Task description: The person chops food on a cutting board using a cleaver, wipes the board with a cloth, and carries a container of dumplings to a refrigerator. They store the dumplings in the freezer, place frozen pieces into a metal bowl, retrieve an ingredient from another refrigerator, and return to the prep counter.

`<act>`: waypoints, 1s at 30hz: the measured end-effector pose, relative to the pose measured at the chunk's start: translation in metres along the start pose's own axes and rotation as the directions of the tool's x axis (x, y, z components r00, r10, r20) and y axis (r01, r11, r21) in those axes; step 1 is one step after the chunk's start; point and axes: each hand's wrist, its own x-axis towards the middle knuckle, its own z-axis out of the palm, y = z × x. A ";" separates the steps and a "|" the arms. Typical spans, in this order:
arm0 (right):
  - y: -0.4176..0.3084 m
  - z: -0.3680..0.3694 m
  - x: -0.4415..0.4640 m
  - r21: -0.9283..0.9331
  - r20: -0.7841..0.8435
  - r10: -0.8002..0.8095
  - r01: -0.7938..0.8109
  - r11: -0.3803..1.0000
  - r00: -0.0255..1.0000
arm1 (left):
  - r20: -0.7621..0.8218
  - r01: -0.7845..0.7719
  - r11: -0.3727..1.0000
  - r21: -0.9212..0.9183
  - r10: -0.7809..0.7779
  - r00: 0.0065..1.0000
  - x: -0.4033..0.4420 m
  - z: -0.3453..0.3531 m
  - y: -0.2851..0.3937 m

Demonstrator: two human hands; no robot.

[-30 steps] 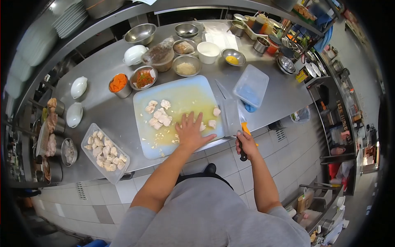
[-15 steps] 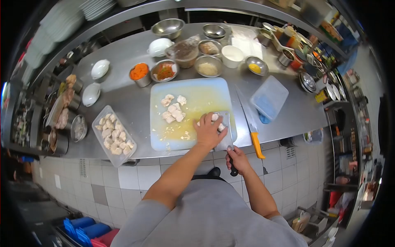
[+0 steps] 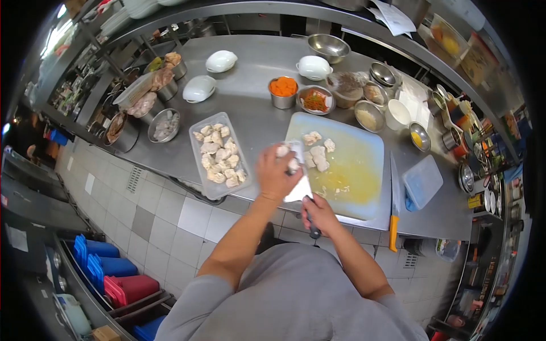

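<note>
My right hand (image 3: 319,213) grips the black handle of a cleaver (image 3: 298,190), whose broad blade lies flat at the left edge of the cutting board (image 3: 359,176). Over the blade, my left hand (image 3: 276,175) curls its fingers around pale meat pieces (image 3: 282,150), partly hidden and a little blurred. More pale meat chunks (image 3: 319,157) sit on the board's left side, with small scraps and yellowish liquid. To the left of my left hand stands a clear plastic container (image 3: 214,194) filled with similar chunks.
A yellow-handled knife (image 3: 393,219) lies right of the board, beside a plastic box (image 3: 424,182). Behind the board are a tin of orange pieces (image 3: 283,87), several bowls and a white tub (image 3: 397,115). White dishes (image 3: 199,89) stand at the back left.
My view has turned left. Both hands have carried the cleaver and the meat pieces on it from the board's right side to its left edge, closer to the container.
</note>
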 end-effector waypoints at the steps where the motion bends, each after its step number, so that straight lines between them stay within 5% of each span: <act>1: -0.004 0.018 0.017 -0.017 0.072 -0.008 0.009 1.000 0.997 | -0.014 0.024 1.000 0.012 -0.024 1.000 0.002 -0.012 -0.026; 4: -0.014 0.077 0.056 -0.038 0.116 0.024 -0.020 0.999 0.993 | -0.052 0.080 0.994 0.080 -0.076 0.996 0.008 -0.053 -0.094; 10: -0.032 0.094 0.044 -0.430 0.019 -0.157 0.149 0.890 0.987 | -0.043 0.330 0.937 0.117 -0.327 0.944 0.003 -0.082 -0.175; 12: -0.027 0.070 0.023 -0.595 -0.073 -0.383 0.268 0.758 0.921 | -0.010 0.251 0.963 0.101 -0.251 0.968 0.004 -0.068 -0.167; 14: -0.017 0.049 0.001 -0.574 -0.210 -0.386 0.207 0.792 0.898 | 0.011 0.172 0.982 0.082 -0.173 0.985 0.003 -0.046 -0.150; 16: -0.004 0.028 -0.020 -0.543 -0.354 -0.391 0.154 0.826 0.850 | 0.368 0.131 0.985 -0.115 -0.080 0.926 0.003 -0.010 -0.114; 20: 0.024 -0.011 -0.054 -0.429 -0.675 -0.324 0.005 0.903 0.663 | 0.514 -0.063 0.915 -0.399 0.280 0.811 0.015 0.058 -0.044; 22: 0.035 -0.029 -0.078 -0.368 -0.778 -0.283 -0.042 0.929 0.561 | 0.522 -0.184 0.916 -0.355 0.358 0.774 0.013 0.097 -0.025; 24: 0.047 -0.047 -0.091 -0.378 -0.818 -0.296 -0.072 0.923 0.492 | 0.615 -0.118 0.969 -0.217 0.230 0.755 0.014 0.108 0.000; 30: 0.054 -0.063 -0.144 -0.412 -0.852 -0.303 -0.190 0.891 0.428 | 0.607 -0.005 0.950 -0.313 0.204 0.768 -0.026 0.106 0.051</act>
